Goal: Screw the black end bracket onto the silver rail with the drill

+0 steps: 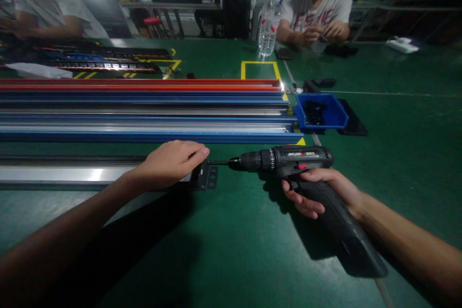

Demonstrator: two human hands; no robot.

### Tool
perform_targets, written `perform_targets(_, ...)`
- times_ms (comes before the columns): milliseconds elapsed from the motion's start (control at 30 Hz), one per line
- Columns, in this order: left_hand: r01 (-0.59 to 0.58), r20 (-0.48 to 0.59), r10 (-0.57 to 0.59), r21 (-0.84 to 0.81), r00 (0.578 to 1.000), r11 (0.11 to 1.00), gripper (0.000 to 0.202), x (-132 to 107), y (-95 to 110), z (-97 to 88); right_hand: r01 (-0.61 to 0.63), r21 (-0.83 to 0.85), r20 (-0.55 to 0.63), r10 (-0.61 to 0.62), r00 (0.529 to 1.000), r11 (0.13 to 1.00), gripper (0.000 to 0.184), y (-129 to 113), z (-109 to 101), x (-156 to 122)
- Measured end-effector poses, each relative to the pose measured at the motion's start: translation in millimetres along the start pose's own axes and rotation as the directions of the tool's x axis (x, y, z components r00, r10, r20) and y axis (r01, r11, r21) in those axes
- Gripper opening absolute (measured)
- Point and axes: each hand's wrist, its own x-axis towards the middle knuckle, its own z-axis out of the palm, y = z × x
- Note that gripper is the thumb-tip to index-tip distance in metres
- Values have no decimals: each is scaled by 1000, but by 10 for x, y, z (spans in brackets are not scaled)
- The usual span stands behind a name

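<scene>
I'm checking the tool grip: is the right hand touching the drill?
Touching. The head view shows the right hand gripping the drill by its handle, fingers curled around it with no visible gap.

1. The drill (305, 159) at near right has a black plastic-looking housing, mostly matt with soft highlights.
2. The driver bit (219, 161) looks like smooth metal with a dull shine.
3. The near left rail (65, 174) has a bright, smooth, silvery metal face, glossy where light strikes it.
4. Its end bracket (212, 179) looks like thin, dark metal, fairly matt.
5. The blue rails (162, 137) behind look like coloured metal with a satin sheen.
6. The orange-red rail (144, 84) beyond shows a similar, smooth finish.
7. The bin (338, 111) at right is smooth, slightly glossy blue plastic.
8. The bench (249, 255) has a smooth green surface, faintly shiny.
9. The far bottles (267, 33) are clear, glossy plastic.
</scene>
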Motion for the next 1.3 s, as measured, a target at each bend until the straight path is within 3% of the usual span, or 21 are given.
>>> perform_targets(1300,12,-3,-12,3,1000,1000,58,4,-26,23,2,14,37,-2,999,1000,37,-11,-21,8)
